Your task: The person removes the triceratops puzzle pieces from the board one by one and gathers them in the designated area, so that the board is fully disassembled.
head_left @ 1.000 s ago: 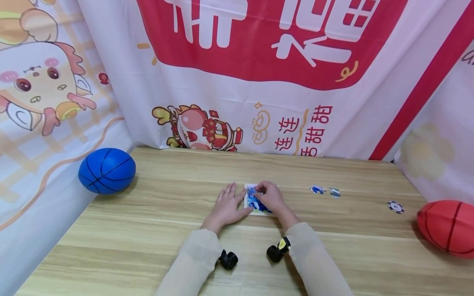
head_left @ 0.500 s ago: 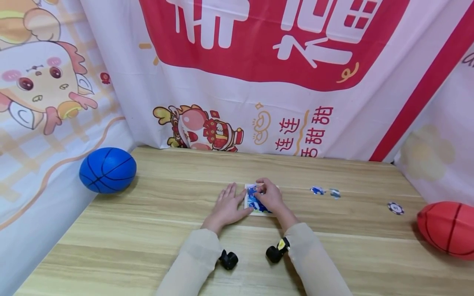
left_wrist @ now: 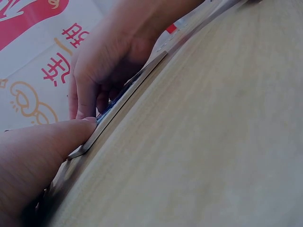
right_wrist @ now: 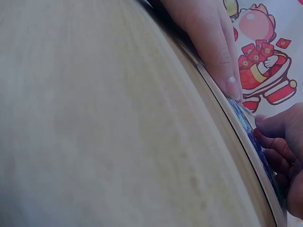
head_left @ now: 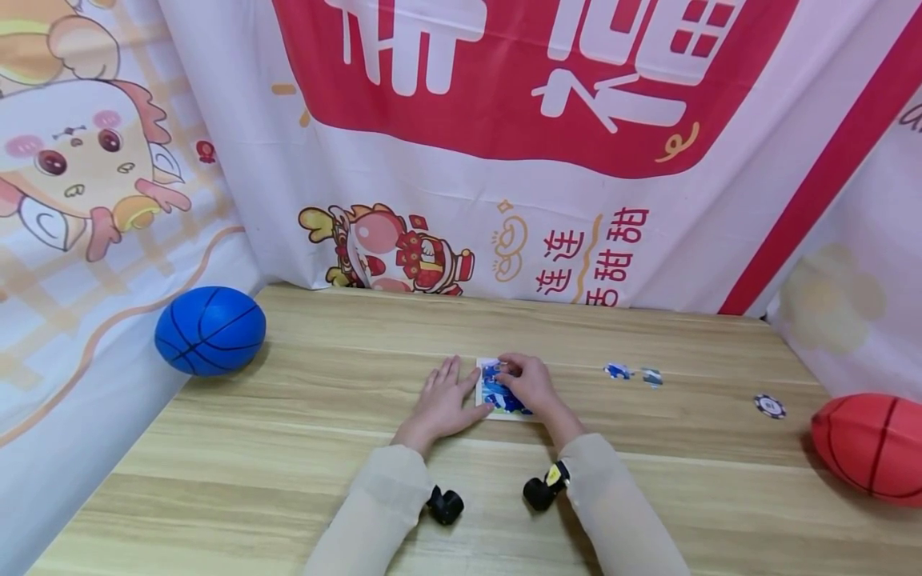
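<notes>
Near the middle of the pale wood-grain table (head_left: 288, 448) lies a small flat rectangular puzzle board with a blue picture and white border (head_left: 497, 392). It lies flat on the wood, its long axis running from the near edge of the table toward the back curtain, one short end facing the person. The right hand (head_left: 529, 384) rests on top of the board with fingers bent, fingertips (right_wrist: 267, 125) pressing down on the blue picture; whether they pinch a loose piece cannot be told. The left hand (head_left: 442, 400) lies flat on the table just beside the board's left long edge, fingers straight and spread, the thumb tip (left_wrist: 87, 124) touching that edge.

To the right of the board, well apart from it, two small loose blue-and-white puzzle pieces (head_left: 619, 370) lie side by side on the wood, and farther right a small round black-and-white chip (head_left: 769, 404). A red rubber basketball (head_left: 871, 446) sits at the table's right edge, and a blue rubber basketball (head_left: 209, 330) at the back left corner against the curtain. Behind the table hangs a white and red printed cloth banner with cartoon figures (head_left: 461, 160). Nothing lies between the hands and the board; the right hand itself covers most of its right half. Pale beige sleeves (head_left: 382, 504) cover both forearms.
</notes>
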A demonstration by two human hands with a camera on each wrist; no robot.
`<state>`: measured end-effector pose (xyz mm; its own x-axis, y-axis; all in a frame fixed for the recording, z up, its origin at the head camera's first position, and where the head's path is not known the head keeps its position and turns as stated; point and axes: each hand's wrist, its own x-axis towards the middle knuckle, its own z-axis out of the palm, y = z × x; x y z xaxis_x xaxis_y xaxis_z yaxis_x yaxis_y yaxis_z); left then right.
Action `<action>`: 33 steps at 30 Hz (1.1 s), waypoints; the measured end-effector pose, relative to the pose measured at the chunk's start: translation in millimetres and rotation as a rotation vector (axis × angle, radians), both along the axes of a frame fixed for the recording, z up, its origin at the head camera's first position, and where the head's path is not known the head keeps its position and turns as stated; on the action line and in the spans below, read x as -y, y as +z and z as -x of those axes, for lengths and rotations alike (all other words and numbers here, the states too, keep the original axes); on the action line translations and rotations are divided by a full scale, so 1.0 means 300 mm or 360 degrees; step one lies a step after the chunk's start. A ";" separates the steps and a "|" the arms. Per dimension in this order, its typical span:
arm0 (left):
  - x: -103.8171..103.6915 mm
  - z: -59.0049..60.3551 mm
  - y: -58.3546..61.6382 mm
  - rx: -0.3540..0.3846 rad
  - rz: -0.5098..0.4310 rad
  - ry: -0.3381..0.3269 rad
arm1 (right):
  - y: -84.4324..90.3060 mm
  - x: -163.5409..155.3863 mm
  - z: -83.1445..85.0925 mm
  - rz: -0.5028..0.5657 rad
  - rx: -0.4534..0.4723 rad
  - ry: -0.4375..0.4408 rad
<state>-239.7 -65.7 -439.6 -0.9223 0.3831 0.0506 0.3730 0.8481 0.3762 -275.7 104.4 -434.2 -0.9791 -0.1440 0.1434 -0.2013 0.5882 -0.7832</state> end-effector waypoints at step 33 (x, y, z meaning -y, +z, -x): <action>0.000 -0.001 -0.003 -0.0005 -0.0006 0.0005 | 0.073 -0.445 0.003 0.0269 0.0180 -0.0198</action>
